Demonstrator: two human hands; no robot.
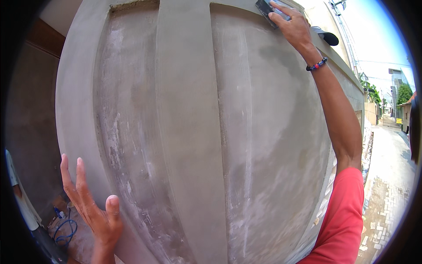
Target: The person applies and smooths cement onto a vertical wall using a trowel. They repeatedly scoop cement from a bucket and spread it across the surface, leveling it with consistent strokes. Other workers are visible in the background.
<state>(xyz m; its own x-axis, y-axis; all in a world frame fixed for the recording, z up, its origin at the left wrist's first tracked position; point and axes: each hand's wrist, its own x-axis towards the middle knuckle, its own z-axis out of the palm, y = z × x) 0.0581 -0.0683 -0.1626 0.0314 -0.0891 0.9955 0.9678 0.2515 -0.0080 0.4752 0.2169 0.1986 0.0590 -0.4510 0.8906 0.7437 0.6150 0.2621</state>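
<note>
My right arm, in a red sleeve with a beaded bracelet [317, 65] at the wrist, stretches up to the top of a grey plastered wall [189, 101]. High on that wall my right hand [292, 27] is closed round a dark rectangular hand float [265, 13], which lies against the upper edge of the right recessed panel [272, 110]. Part of the float is hidden under the fingers. At lower left, my left hand [96, 209] is raised with its fingers apart and nothing in it. It is nearest to the wall's left border strip; whether it touches cannot be seen.
A grey and black cap [326, 36] rests on the ledge right of my right hand. On the far left stand a person in a light shirt [24, 198] and, on the floor, a coiled blue hose [66, 231]. A paved lane [389, 163] runs along the right.
</note>
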